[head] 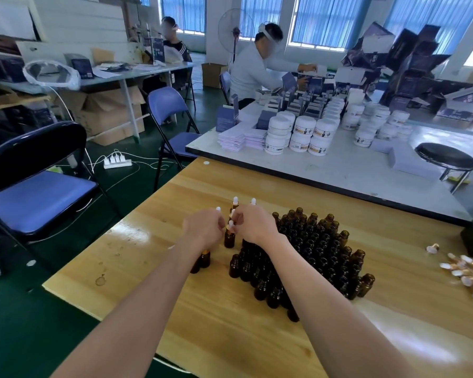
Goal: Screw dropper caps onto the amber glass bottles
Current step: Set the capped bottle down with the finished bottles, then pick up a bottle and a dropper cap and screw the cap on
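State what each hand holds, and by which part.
Right hand pinches a dropper cap by its white bulb, atop an amber bottle. What the left hand holds cannot be told.

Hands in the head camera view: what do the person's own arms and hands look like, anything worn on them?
Both are bare. The left hand and right hand wear no gloves, and no ring, watch or wristband shows. The left forearm and right forearm are uncovered to the bottom edge of the picture, so no sleeve is in view.
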